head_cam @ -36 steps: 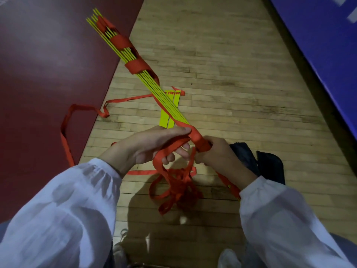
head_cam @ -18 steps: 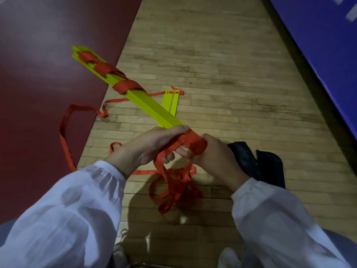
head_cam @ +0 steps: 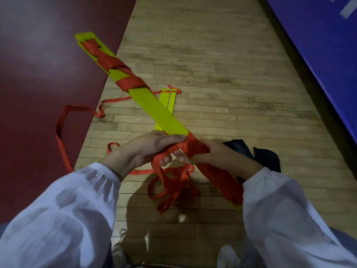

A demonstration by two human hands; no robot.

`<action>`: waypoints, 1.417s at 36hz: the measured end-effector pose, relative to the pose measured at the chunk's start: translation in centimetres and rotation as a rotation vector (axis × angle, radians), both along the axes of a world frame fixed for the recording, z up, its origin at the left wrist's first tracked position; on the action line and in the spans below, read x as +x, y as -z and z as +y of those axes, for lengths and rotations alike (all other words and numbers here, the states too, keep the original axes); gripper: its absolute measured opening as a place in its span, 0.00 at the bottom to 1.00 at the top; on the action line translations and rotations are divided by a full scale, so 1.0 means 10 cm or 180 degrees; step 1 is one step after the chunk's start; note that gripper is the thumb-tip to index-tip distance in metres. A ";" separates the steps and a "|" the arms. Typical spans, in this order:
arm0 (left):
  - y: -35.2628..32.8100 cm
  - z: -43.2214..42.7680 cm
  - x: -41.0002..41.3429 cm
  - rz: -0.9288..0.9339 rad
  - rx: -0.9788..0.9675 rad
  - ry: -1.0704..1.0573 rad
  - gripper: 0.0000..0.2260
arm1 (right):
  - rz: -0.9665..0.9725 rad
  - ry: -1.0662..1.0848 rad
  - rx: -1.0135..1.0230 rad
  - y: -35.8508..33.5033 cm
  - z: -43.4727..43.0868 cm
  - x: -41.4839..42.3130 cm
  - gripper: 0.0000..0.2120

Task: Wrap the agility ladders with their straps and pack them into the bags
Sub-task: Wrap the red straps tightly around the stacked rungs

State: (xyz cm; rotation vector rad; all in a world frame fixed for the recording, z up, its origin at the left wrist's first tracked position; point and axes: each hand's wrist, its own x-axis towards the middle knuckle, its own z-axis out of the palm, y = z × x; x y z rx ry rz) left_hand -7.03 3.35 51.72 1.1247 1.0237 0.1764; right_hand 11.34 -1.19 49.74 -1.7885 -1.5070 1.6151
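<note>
**matside_joe:** So what's the layout, big stuff first?

**ladderlou:** Mostly wooden floor [head_cam: 231, 55] running up the middle. There's a dark red surface [head_cam: 38, 84] down the left and a blue panel [head_cam: 318, 35] cutting across the top right corner. Baggy white sleeves come in from both bottom corners.

**matside_joe:** And the ladder?

**ladderlou:** The bundle of yellow rungs [head_cam: 154, 109] is stacked flat and slants from upper left, over the edge of the red surface, down to lower right under the right sleeve. Can't tell if the far end touches anything. The red strap [head_cam: 131, 84] is wound round it in a few bands near the far end and packed tight along the near end. The rest hangs in a loose tangle [head_cam: 173, 188] below the hands, with a long loop [head_cam: 59, 132] trailing out onto the red surface.

**matside_joe:** Bag anywhere?

**ladderlou:** Yep, the dark bag [head_cam: 268, 157] is crumpled on the floor just behind the right wrist, nothing in it that I can see.

**matside_joe:** Hands?

**ladderlou:** The left hand [head_cam: 148, 149] has its fingers curled round the strap, right against the bundle. The right hand [head_cam: 218, 155] is wrapped round the bundle's strapped part. Two loose rungs [head_cam: 170, 99] lie flat on the floor behind the bundle, with strap threaded through their far ends.
</note>
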 end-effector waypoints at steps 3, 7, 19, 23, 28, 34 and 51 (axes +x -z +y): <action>-0.07 -0.05 0.04 0.0017 0.0309 0.0083 0.20 | 0.0302 0.0031 -0.0145 -0.04 0.01 0.07 0.12; -0.14 -0.09 0.04 -0.0228 0.0552 0.0158 0.21 | 0.0817 -0.0051 -0.0168 -0.07 -0.01 0.15 0.20; -0.17 -0.08 0.03 -0.0550 -0.0311 -0.0269 0.13 | 0.0688 0.0206 0.0092 -0.14 -0.04 0.12 0.16; -0.16 -0.04 0.00 -0.0454 -0.0565 -0.0208 0.19 | 0.0467 0.0253 0.0289 -0.13 -0.07 0.12 0.17; -0.16 -0.02 -0.03 -0.0305 -0.0620 0.0028 0.20 | 0.0195 0.0297 0.0506 -0.09 -0.08 0.09 0.17; -0.14 0.01 -0.03 -0.0129 -0.0554 0.0044 0.25 | -0.0223 0.0473 0.0920 -0.03 -0.08 0.03 0.12; -0.06 0.03 0.02 0.0083 -0.0053 -0.0166 0.26 | -0.1223 0.0634 0.1735 0.20 -0.12 -0.13 0.13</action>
